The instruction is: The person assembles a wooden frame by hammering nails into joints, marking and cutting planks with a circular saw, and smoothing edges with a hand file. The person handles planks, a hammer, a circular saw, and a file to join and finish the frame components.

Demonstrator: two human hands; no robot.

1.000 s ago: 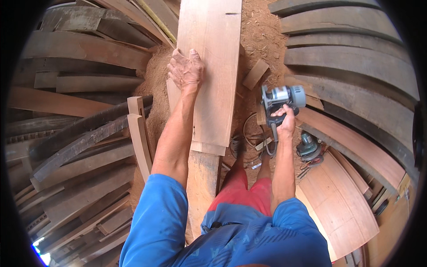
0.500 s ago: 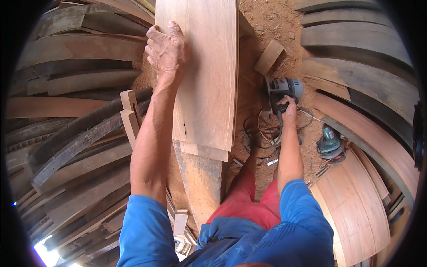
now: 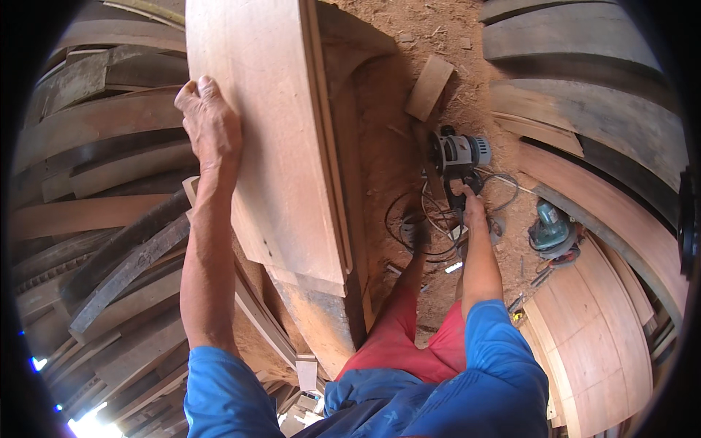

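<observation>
My left hand [image 3: 212,120] is closed over the left edge of a wide, pale wooden board [image 3: 274,124], its fingers curled at the rim. Thinner layers show under the board's right side, and the stack rests on a scuffed wooden support [image 3: 314,314]. In my right hand [image 3: 469,201] is the rear handle of a corded power tool [image 3: 461,150] with a grey body, a round vented motor and a black front knob. The tool hangs to the right of the board, apart from it; its cutting part cannot be made out.
Stacked curved planks [image 3: 109,124] fill the left side, and more curved timbers [image 3: 577,36] lie at right. A loose block [image 3: 429,87] sits on sawdust. A black cord [image 3: 438,252] coils near my feet. At right are a green power tool [image 3: 549,230] and a curved panel [image 3: 591,336].
The board and my left hand now appear farther left in view, the board more slanted. The power tool stays in my right hand, turned slightly and a little lower in view.
</observation>
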